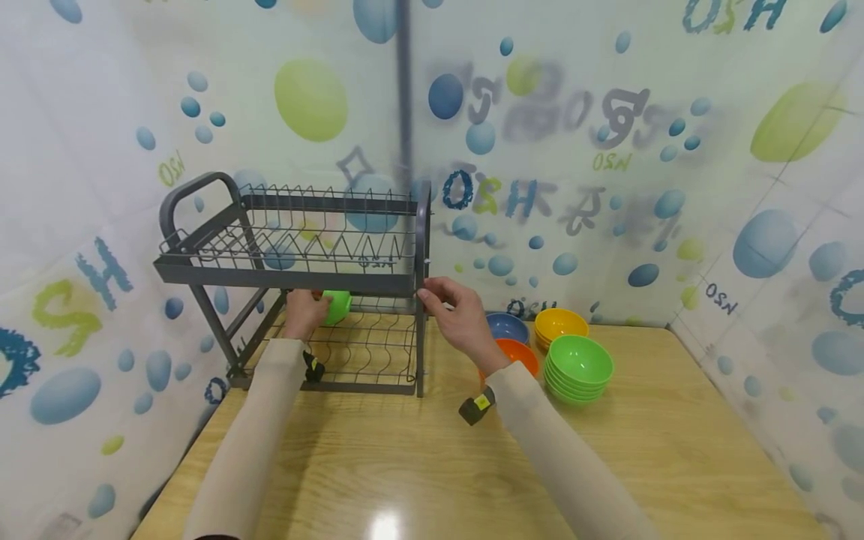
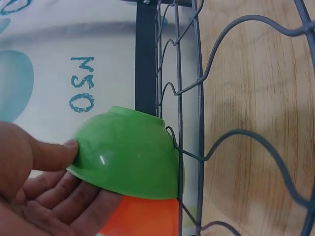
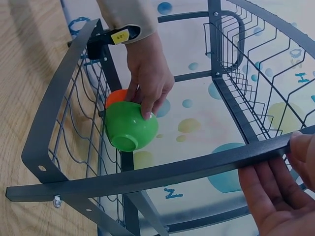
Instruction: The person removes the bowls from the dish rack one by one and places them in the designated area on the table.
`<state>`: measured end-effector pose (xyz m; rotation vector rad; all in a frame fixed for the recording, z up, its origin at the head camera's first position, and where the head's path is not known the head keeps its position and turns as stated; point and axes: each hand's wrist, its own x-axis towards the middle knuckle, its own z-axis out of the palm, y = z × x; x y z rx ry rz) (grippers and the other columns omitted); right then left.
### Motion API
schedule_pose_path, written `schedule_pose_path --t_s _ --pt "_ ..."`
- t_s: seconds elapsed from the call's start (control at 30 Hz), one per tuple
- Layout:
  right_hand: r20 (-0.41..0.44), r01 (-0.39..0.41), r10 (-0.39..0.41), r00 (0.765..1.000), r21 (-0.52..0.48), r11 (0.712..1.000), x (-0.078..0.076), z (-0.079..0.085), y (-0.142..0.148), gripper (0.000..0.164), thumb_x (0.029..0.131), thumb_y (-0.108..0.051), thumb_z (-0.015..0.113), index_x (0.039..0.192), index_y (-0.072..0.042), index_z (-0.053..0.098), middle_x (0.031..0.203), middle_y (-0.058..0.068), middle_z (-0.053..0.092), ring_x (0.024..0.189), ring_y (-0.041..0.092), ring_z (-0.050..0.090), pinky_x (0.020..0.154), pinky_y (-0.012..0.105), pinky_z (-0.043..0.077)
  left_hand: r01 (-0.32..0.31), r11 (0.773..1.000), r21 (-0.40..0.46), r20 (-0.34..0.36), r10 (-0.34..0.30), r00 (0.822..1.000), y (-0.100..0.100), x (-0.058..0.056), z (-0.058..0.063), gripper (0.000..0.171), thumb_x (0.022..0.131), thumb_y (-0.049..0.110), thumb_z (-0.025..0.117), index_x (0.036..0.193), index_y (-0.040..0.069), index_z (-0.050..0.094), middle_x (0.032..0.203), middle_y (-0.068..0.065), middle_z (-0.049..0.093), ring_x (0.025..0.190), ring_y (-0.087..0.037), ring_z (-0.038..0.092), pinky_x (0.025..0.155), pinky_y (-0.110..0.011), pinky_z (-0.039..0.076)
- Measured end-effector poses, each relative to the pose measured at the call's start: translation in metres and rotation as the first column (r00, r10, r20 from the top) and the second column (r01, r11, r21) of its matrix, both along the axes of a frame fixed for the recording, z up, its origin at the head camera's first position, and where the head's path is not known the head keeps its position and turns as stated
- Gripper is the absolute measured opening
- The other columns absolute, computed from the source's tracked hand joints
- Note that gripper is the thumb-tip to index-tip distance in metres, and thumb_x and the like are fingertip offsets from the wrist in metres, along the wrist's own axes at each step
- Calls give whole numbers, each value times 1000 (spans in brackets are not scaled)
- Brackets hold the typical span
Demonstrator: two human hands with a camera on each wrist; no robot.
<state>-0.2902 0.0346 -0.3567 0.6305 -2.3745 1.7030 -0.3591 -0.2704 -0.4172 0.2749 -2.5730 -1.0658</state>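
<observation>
My left hand reaches into the lower tier of a dark metal dish rack. It pinches the rim of a green bowl, thumb outside and fingers at the rim. The bowl is tilted on its side against the wire shelf. Directly beside it sits an orange bowl, partly hidden by the green one. My right hand grips the rack's right upright, its thumb on one side and fingers on the other.
Right of the rack on the wooden table stand a stack of green bowls, yellow bowls, a blue bowl and an orange bowl partly behind my right wrist. The rack's upper tier overhangs my left hand. Patterned curtains enclose the table.
</observation>
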Motion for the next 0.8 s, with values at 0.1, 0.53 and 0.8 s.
schedule_pose_path --t_s 0.1,0.53,0.8 --pt "1 4 -4 1000 4 1000 0 -1 0 35 104 -31 61 133 -12 66 117 7 74 97 22 73 93 38 60 11 1000 3 2 -11 1000 -3 -3 0 25 102 9 60 80 2 50 69 -10 48 65 -28 48 59 -40 42" --pt "-21 5 -4 1000 35 999 -2 -1 0 36 105 -33 60 134 -12 66 118 7 74 96 21 71 95 41 59 38 991 128 -67 -29 997 -10 -11 -4 47 99 0 51 60 13 29 50 4 26 45 -14 23 51 -32 32" --pt "-14 6 -5 1000 29 1000 -1 -1 0 36 105 -33 60 135 -12 65 119 8 73 97 21 71 97 42 58 73 994 84 -124 -63 990 -2 -7 -3 27 103 8 57 78 -1 64 58 -2 51 65 -23 49 64 -35 42"
